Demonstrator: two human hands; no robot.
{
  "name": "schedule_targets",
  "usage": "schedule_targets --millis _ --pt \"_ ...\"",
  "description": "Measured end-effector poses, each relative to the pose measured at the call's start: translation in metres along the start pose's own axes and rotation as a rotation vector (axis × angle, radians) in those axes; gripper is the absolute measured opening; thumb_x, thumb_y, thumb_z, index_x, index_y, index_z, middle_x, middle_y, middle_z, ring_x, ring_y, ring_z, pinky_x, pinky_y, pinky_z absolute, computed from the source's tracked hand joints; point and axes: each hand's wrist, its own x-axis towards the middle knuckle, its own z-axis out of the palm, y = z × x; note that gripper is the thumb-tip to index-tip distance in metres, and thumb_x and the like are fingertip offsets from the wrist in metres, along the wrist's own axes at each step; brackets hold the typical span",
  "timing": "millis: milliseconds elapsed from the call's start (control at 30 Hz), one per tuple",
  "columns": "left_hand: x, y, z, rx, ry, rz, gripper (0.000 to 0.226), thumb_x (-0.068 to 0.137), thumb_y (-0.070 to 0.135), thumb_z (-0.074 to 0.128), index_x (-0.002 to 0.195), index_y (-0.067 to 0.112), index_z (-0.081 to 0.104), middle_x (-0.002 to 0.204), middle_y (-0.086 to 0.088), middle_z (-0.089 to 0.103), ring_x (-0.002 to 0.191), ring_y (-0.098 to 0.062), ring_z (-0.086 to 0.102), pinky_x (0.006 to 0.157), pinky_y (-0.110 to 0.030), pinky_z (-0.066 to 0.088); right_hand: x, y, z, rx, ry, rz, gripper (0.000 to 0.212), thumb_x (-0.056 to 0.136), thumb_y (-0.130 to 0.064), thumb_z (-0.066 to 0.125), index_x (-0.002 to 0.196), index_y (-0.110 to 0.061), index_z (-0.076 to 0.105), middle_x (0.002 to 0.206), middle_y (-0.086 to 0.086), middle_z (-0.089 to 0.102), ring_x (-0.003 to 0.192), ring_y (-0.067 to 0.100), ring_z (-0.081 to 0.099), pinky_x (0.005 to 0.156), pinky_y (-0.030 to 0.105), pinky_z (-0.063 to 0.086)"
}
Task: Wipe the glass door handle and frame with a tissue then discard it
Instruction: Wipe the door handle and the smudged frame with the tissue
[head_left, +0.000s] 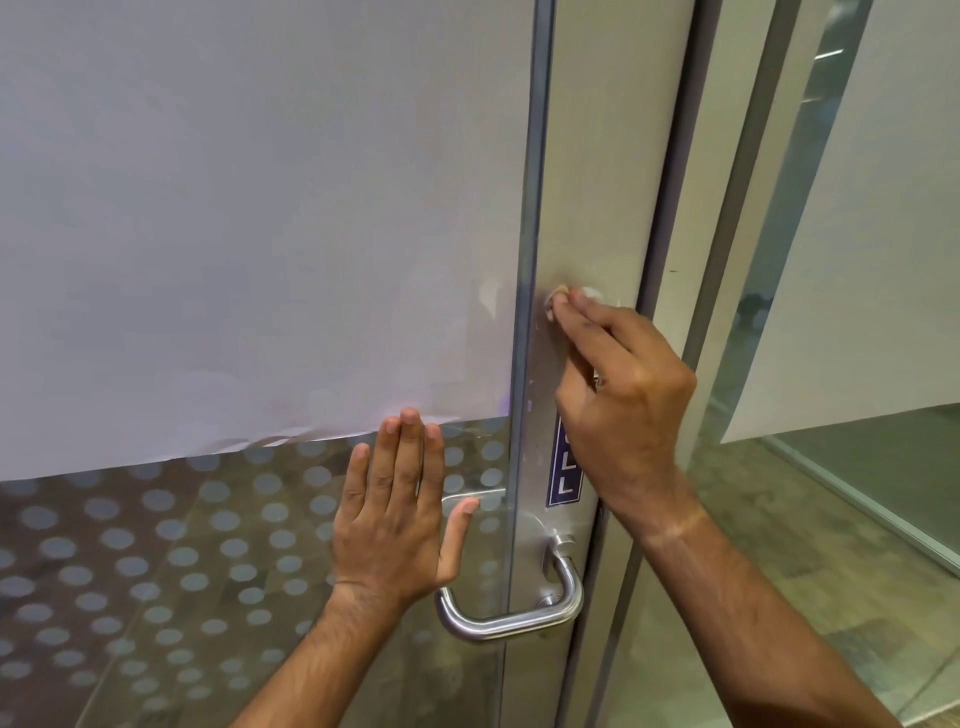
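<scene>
The glass door's grey metal frame runs upright through the middle of the view. My right hand presses a small crumpled white tissue against the frame with its fingertips, well above the handle. The curved steel lever handle sits low on the frame, with nothing touching it. My left hand lies flat, fingers spread, on the glass just left of the frame and above the handle.
White paper covers the upper glass; frosted dots pattern the lower glass. A blue PULL sticker is on the frame below my right hand. To the right stands another glass panel with paper, and tiled floor.
</scene>
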Motion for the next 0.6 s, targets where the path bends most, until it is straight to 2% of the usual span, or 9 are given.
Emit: schedule_targets --millis 200,300,400,600 --pt "0.000 0.001 -0.002 -0.033 -0.004 -0.006 0.090 0.092 0.052 0.046 0.156 0.002 0.007 0.165 -0.017 -0.004 0.154 -0.030 -0.001 0.125 -0.045 0.000 -0.012 0.001 -0.003 -0.068 -0.082 -0.158 0.024 0.094 -0.006 0.054 0.100 -0.003 0.076 0.090 0.010 0.074 0.075 0.024 0.068 0.070 0.028 0.053" --pt "0.001 0.001 -0.003 -0.033 -0.015 -0.007 0.091 0.092 0.052 0.046 0.156 0.002 0.006 0.165 -0.017 -0.006 0.154 -0.029 -0.002 0.125 -0.045 0.000 -0.038 0.002 -0.002 -0.080 -0.147 -0.189 0.023 0.082 0.007 0.063 0.097 -0.003 0.077 0.091 0.008 0.074 0.070 0.025 0.066 0.065 0.029 0.052" --pt "0.002 0.001 -0.005 -0.043 -0.028 -0.002 0.091 0.092 0.052 0.046 0.156 0.002 0.004 0.165 -0.016 -0.008 0.154 -0.029 -0.004 0.125 -0.044 -0.001 -0.060 0.007 -0.001 -0.082 -0.205 -0.180 0.027 0.078 0.010 0.065 0.098 -0.004 0.077 0.095 0.008 0.074 0.070 0.024 0.066 0.065 0.030 0.055" --pt "0.003 0.000 -0.008 -0.051 -0.046 -0.005 0.093 0.091 0.051 0.048 0.156 0.003 0.003 0.165 -0.016 -0.010 0.154 -0.028 -0.006 0.125 -0.044 -0.001 -0.105 0.008 -0.008 -0.070 -0.361 -0.182 0.034 0.093 -0.003 0.043 0.091 -0.006 0.077 0.081 0.005 0.069 0.061 0.021 0.060 0.051 0.030 0.053"
